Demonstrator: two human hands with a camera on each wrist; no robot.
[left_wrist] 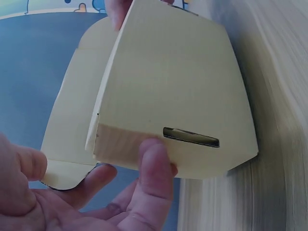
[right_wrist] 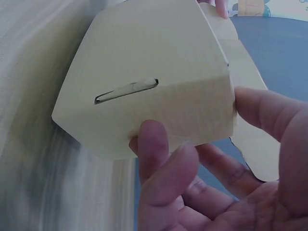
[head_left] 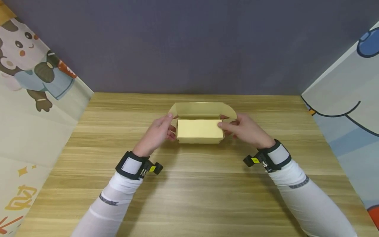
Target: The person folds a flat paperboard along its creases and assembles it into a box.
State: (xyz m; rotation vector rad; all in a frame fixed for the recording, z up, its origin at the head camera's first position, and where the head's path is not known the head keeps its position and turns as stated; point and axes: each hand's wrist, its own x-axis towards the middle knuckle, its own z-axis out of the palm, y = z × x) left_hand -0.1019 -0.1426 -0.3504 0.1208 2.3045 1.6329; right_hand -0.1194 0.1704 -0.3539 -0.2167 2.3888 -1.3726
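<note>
A: ok so what's going on with that box?

B: It's toward the far side of the wooden table, around the middle, between the person's hands. My guess is they're working the flap, which stands up along the far side.

A: Fingers?

B: Left hand has thumb and index pinching the flap's rounded end, another fingertip against the box near a slot. Right hand grips its end, thumb over the corner of the pale panel, fingers around the side. Can't tell if the box sits fully on the table.

A: So the next move needs what?

B: I'd say a steady right hand, and a gentle bend of the flap at its crease. It's thin card, so it could kink.

A: Anything in the way?

B: Mostly their own fingers, crowding the flap's ends. The wrist cameras hang well apart from the box. Otherwise dark backdrop behind, cartoon cloth at the sides.
</note>
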